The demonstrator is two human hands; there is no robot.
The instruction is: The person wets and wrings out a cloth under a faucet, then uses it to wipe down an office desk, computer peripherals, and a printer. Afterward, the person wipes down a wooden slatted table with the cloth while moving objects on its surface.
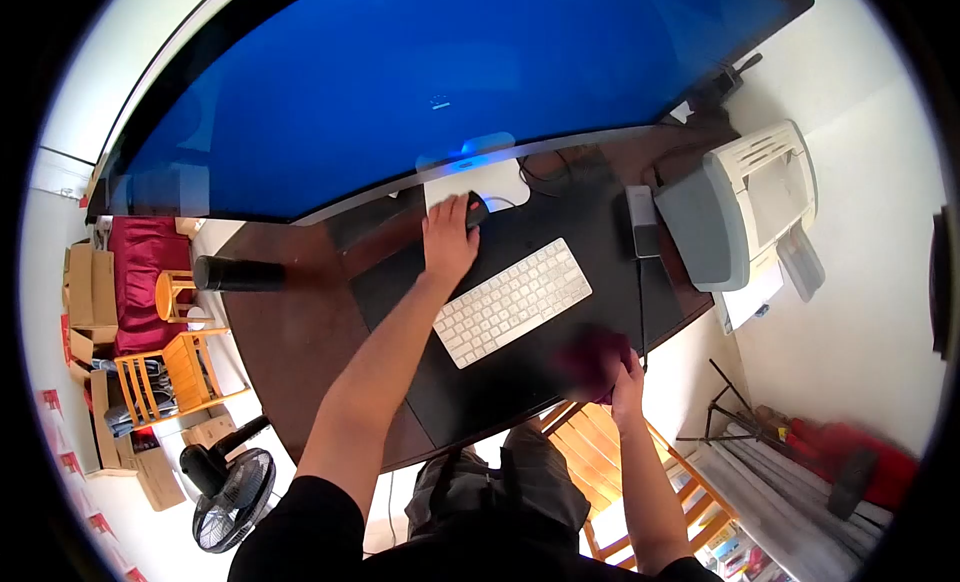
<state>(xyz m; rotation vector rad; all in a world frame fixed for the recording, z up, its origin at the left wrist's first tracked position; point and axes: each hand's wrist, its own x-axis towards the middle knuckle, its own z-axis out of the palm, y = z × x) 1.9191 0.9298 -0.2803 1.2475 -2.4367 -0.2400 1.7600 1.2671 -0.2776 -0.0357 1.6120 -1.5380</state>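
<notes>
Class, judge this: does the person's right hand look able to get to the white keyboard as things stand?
Probably yes. The right hand holds a dark red cloth at the desk's near edge, just beside the white keyboard. Nothing lies between them on the black mat, though the cloth occupies the hand.

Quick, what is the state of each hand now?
Left hand: resting on the black mouse, fingers curved over it.
Right hand: gripping a dark red cloth.

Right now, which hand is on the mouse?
The left hand: stretched forward, it rests on the black mouse beside the white keyboard. The right hand stays at the desk's near edge holding a blurred dark red object.
</notes>
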